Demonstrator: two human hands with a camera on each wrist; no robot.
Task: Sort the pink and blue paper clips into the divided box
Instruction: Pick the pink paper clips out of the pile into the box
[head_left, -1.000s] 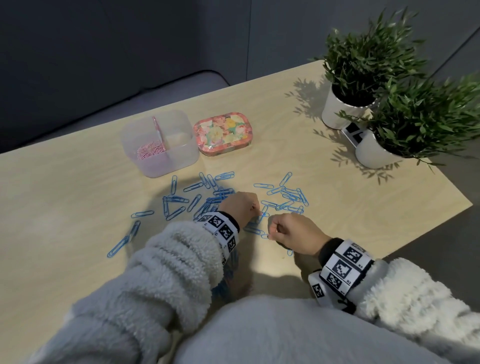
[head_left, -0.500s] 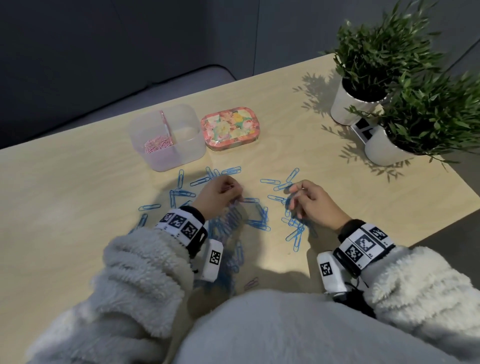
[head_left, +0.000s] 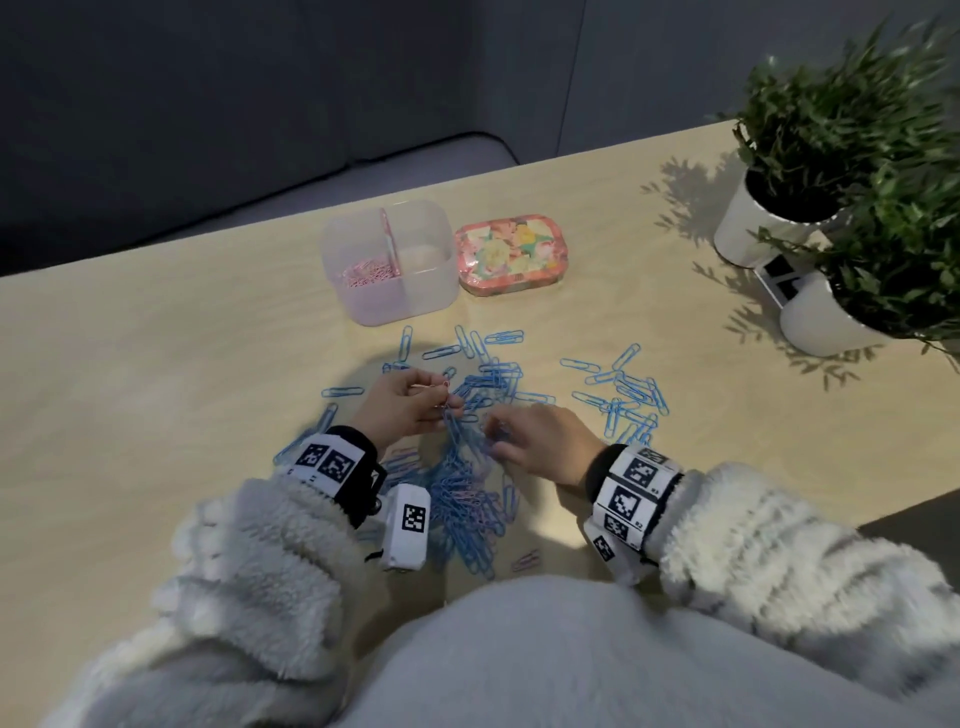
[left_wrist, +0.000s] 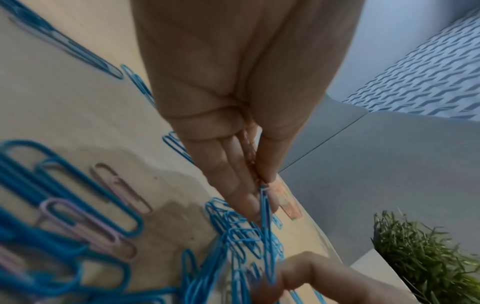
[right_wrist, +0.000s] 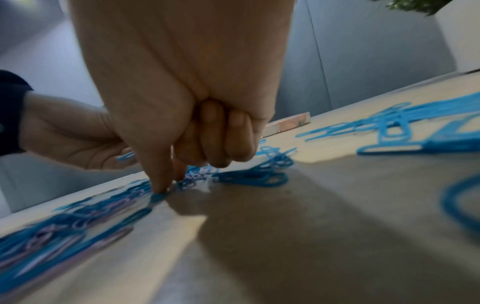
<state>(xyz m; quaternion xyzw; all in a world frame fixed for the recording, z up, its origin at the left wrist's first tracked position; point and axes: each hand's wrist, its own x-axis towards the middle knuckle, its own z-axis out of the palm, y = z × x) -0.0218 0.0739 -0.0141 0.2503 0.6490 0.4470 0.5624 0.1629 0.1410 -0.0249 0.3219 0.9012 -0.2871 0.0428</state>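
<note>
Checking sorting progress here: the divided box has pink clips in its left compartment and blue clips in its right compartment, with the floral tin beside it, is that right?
Not quite. The head view shows the divided box with pink clips in its left compartment, but its right compartment has no blue clips. The blue clips all lie on the table. The floral tin does sit beside the box.

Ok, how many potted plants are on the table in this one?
2. Both stand at the table's far right corner: one plant behind, the other plant nearer the person, partly cut off by the frame edge.
</note>
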